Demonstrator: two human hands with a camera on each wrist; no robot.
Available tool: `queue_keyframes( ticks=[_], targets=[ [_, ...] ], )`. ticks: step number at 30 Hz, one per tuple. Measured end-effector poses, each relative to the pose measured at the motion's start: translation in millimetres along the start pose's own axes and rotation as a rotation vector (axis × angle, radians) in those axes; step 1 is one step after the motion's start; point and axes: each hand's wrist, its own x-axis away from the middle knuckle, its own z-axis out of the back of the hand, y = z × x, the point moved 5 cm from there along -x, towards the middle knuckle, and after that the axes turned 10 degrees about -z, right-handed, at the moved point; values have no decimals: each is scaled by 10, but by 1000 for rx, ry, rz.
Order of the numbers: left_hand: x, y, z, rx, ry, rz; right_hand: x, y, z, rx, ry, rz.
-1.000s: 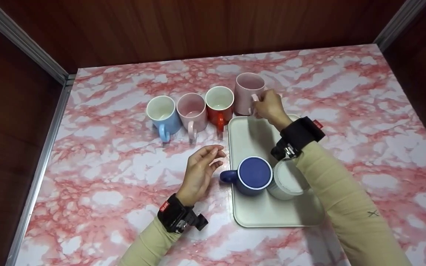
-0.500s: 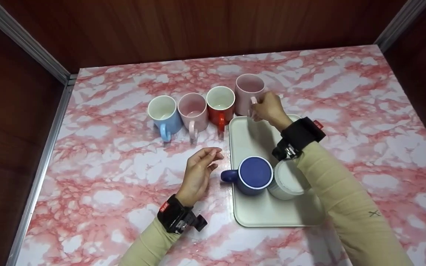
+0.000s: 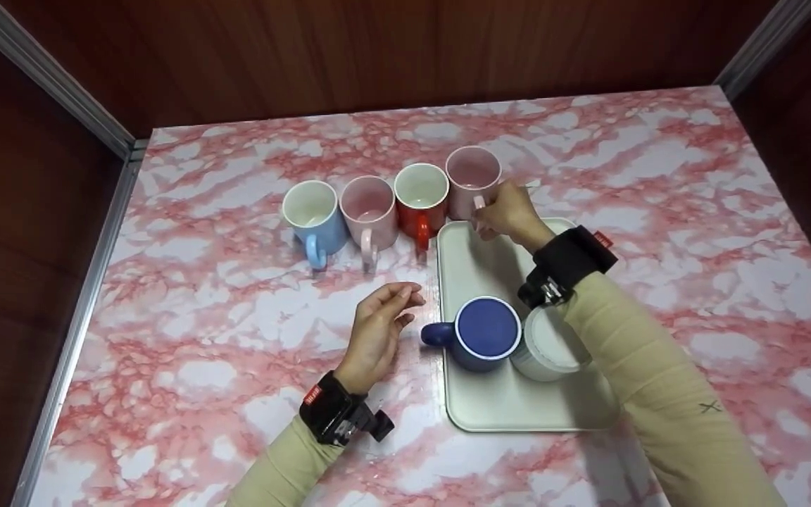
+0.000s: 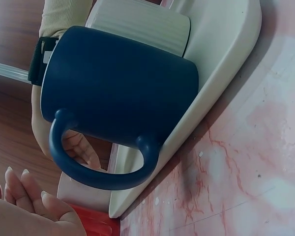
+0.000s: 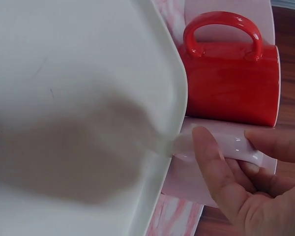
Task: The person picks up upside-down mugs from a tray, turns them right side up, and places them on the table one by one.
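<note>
1. Since a second ago, the right pink mug (image 3: 472, 179) has shifted slightly nearer, with the right hand (image 3: 511, 213); the other mugs stand where they stood.
2. The right-wrist view shows what the head view half hides: thumb and fingers of the right hand pinching that mug's handle. Whether its base rests on the tabletop (image 3: 236, 282) I cannot tell.
3. The left hand (image 3: 377, 338) grasps nothing, its fingers loosely bent, left of the tray (image 3: 518, 415).
4. The left-wrist view shows the ribbed side of the white cup (image 4: 140, 24).
5. The dark blue mug (image 3: 487, 331) points its handle left over the tray's edge.
6. The right pink mug stands just beyond the tray's far edge, close beside the red mug (image 3: 422, 201); further left come the left pink mug (image 3: 369, 211) and light blue mug (image 3: 315, 215).
7. The tray holds the dark blue mug and white cup side by side, their upward faces flat-looking.
8. The red and light blue mugs show white insides.
</note>
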Motion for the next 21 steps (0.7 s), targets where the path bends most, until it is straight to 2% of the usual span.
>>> queue_keyframes(
  ticks=[12,21],
  targets=[
    [3,-9,15,-4,6,4,27,-5,10,-26,-120,-43],
    [8,-11,26,-12,7,11,61,-35,37,73,-194,-44]
  ],
)
